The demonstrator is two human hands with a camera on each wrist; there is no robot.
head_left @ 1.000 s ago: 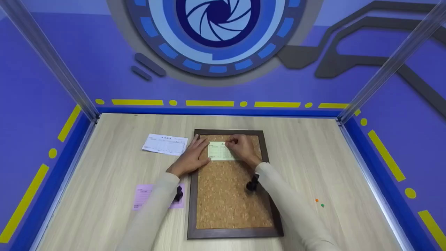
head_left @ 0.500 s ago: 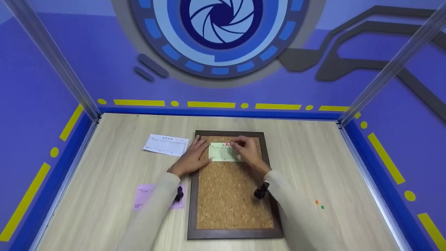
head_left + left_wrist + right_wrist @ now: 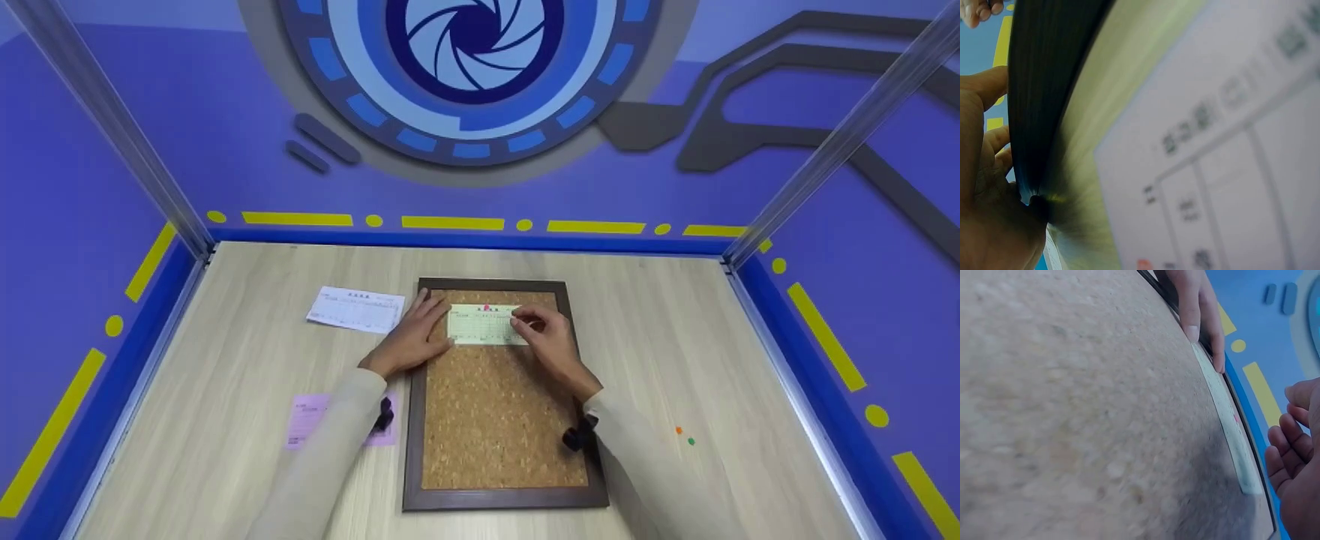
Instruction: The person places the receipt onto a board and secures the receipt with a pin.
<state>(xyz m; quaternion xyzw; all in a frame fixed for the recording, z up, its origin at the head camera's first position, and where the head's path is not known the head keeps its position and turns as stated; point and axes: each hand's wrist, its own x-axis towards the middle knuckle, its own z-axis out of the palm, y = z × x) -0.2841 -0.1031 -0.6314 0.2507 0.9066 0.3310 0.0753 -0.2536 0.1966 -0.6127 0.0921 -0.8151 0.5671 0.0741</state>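
Observation:
A green printed slip [image 3: 480, 326] lies on the upper part of a brown-framed corkboard [image 3: 502, 420]. One red pushpin [image 3: 487, 307] sits at the slip's top edge, also visible in the right wrist view as a small red spot [image 3: 1235, 418]. My left hand [image 3: 411, 337] rests on the board's left side, fingers spread, fingertips and thumb at the slip's left edge. My right hand [image 3: 551, 339] is over the slip's right end; in the right wrist view this hand [image 3: 1300, 450] stands off the board with fingers loosely bent and nothing between them.
Left of the board lie a white slip [image 3: 356, 309] and a purple slip [image 3: 307, 420], the latter partly under the left sleeve. An orange pin [image 3: 679, 430] and a green pin [image 3: 691, 442] lie on the wooden table [image 3: 660, 337] at right. Blue panels surround the table.
My right hand has let go of the red pushpin and drawn back to the right, uncovering it and more of the slip. My left hand has stayed in place.

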